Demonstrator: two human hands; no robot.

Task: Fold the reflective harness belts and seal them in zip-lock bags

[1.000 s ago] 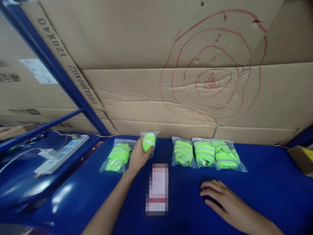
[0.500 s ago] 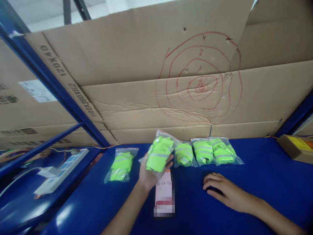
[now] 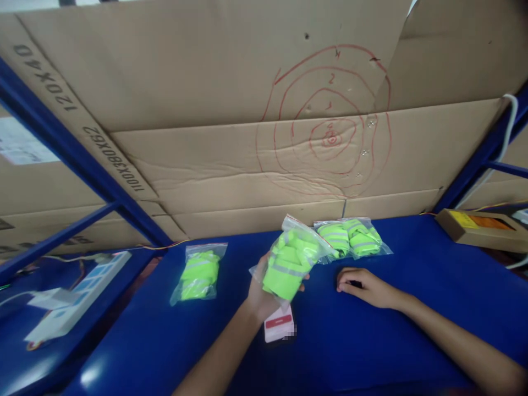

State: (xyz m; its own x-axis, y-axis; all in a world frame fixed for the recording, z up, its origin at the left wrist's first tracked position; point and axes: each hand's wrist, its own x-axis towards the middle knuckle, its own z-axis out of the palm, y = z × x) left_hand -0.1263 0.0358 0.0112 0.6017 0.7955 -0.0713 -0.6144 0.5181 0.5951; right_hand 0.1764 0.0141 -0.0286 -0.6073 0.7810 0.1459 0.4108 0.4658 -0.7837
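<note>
My left hand (image 3: 262,294) holds a clear plastic bag with a folded neon-green reflective vest (image 3: 289,261), lifted above the blue table (image 3: 371,341). The held bag covers part of the row of bagged vests (image 3: 352,239) lying at the back against the cardboard. My right hand (image 3: 363,286) rests palm down on the table to the right, fingers curled over something small and dark that I cannot make out. One more bagged vest (image 3: 198,272) lies alone to the left. A white and red card (image 3: 279,325) lies under my left hand.
A cardboard wall (image 3: 247,137) with red circles drawn on it backs the table. A blue rack post (image 3: 74,148) slants at the left. A white power strip (image 3: 70,300) lies on the left shelf. A flat cardboard box (image 3: 478,228) sits at the right.
My left hand has lifted one bagged vest from the back row and carried it right and toward me. The right hand stays on the table. The camera has shifted right.
</note>
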